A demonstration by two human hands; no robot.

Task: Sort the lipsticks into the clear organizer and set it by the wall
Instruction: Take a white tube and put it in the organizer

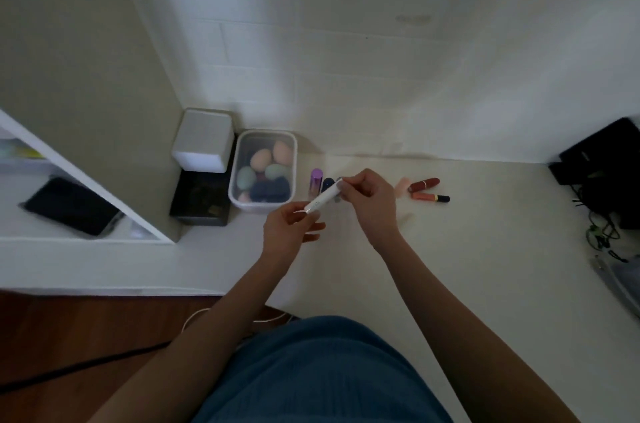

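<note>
I see the white tube [322,199] held slantwise above the white desk [450,266], my left hand [289,226] pinching its lower end and my right hand [367,200] closed on its upper end, with three lipsticks [427,192] lying apart to the right.

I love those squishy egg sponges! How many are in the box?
About 6 in the clear box: two peach, two green, two dark blue. A pink bit shows; more may be hidden.
</note>
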